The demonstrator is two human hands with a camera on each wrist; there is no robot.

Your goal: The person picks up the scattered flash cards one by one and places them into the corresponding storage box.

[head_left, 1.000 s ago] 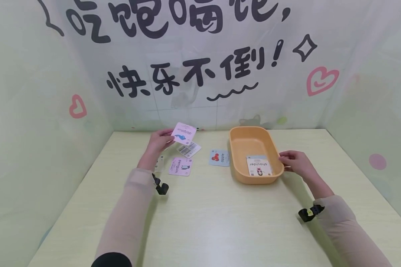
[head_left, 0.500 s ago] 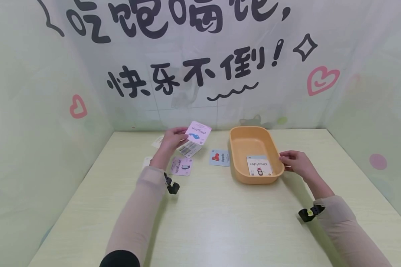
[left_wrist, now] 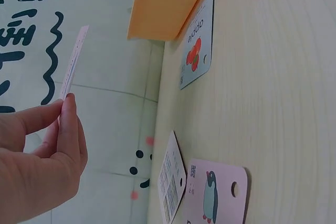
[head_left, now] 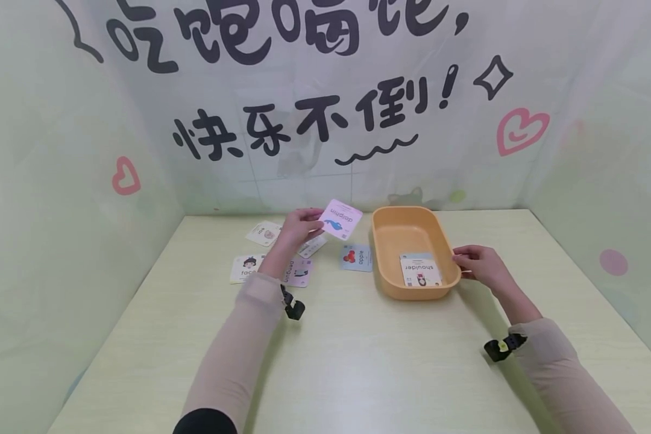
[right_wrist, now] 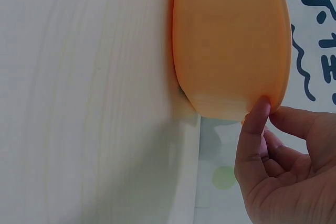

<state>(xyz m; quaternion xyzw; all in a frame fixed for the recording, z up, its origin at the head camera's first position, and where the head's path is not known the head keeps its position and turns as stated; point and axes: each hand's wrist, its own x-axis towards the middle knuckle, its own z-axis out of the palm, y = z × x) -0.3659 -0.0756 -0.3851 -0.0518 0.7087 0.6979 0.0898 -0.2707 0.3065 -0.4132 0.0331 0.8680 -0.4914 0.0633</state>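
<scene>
My left hand [head_left: 299, 228] pinches a pink dolphin card [head_left: 341, 219] by its edge, held up above the table. In the left wrist view the dolphin card [left_wrist: 74, 62] shows nearly edge-on between thumb and fingers. My right hand [head_left: 483, 265] grips the right rim of an orange basket [head_left: 416, 293]; the right wrist view has thumb and fingers [right_wrist: 255, 124] pinching that rim. Inside the basket lies a shoulder card [head_left: 420, 272], over a bluish one. A blue apple card [head_left: 356, 257] lies just left of the basket.
Under and beside my left forearm lie a penguin card [head_left: 298, 274], a face card [head_left: 245, 267], another white card [head_left: 263, 233] and a barcode card [head_left: 311, 246]. A printed curtain [head_left: 325, 181] stands behind the pale wooden table [head_left: 358, 361].
My left hand has carried the dolphin card rightward, towards the basket. The face card has come into view from behind the arm. My right hand stays on the basket rim.
</scene>
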